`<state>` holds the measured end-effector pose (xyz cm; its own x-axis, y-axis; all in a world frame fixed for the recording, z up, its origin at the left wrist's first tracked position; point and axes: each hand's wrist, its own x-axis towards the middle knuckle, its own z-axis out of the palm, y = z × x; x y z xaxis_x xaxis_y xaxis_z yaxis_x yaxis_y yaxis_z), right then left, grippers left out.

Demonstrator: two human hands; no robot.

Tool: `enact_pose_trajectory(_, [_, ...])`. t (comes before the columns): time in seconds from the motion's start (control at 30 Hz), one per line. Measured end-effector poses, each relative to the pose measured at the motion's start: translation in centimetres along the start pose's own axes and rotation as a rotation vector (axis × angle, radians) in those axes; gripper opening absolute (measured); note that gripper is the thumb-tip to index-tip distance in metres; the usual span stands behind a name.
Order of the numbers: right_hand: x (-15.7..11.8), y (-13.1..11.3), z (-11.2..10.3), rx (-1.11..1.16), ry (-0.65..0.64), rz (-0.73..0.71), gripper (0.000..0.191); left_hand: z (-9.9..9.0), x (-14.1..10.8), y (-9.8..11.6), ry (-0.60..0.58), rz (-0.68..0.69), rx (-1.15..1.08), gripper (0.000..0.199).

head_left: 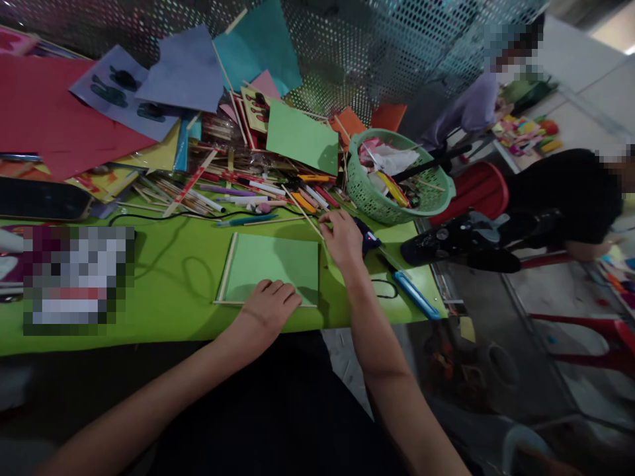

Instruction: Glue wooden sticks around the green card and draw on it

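Observation:
A light green sheet of paper (278,264) lies on the green table, with thin wooden sticks along its left and lower edges. My left hand (270,303) rests palm down over the sheet's lower edge, fingers loosely bent on the paper and thumb hidden. Beyond the sheet's right side, my right hand (342,237) pinches a thin wooden stick (303,210) that slants up to the left. A dark blue glue gun (368,237) lies just right of that hand, partly covered by it. Close by on the table is a blue-handled cutter (414,294).
Pens, sticks and coloured paper crowd the table's back, below a perforated metal panel (342,46). A green basket (401,211) of odds and ends stands at the back right, near a black bottle-like object (431,246). Two people are at the right. A black cord (188,213) crosses the table.

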<state>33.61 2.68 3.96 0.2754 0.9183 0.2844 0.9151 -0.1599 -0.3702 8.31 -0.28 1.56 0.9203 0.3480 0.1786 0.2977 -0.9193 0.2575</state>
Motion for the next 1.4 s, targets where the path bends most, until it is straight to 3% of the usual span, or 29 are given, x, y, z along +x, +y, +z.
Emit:
enact_pose_trajectory(0.27, [-0.1, 0.1, 0.1, 0.052, 0.051, -0.027, 0.014, -1.9, -3.8, -0.2, -0.012, 0.064, -0.043, 0.032])
enact_pose_trajectory(0.57, [-1.1, 0.6, 0.0, 0.175, 0.143, -0.062, 0.013, -4.6, -5.8, -5.7, 0.074, -0.12, 0.127, 0.026])
enact_pose_trajectory(0.77, [-4.7, 1.9, -1.1, 0.227, 0.429, 0.021, 0.017, -4.4, -5.1, -6.8, 0.087, -0.41, 0.2, 0.027])
enact_pose_trajectory(0.9, [-7.5, 3.9, -1.9, 0.174, 0.592, 0.2, 0.018, -3.4, -4.6, -7.7, 0.061, -0.453, 0.198, 0.04])
enact_pose_trajectory(1.03, [-9.1, 5.3, -2.0, 0.118, 0.494, 0.373, 0.024, -2.7, -3.8, -9.9, 0.039, -0.424, 0.138, 0.047])
enact_pose_trajectory(1.2, [-8.5, 4.6, -1.8, 0.027, 0.269, 0.591, 0.043, -3.0, -1.6, -12.3, 0.028, -0.299, -0.018, 0.045])
enact_pose_trajectory(1.4, [-6.8, 5.1, -1.9, 0.057, 0.225, 0.648, 0.047, -4.3, 3.2, -13.3, -0.014, -0.198, -0.083, 0.04])
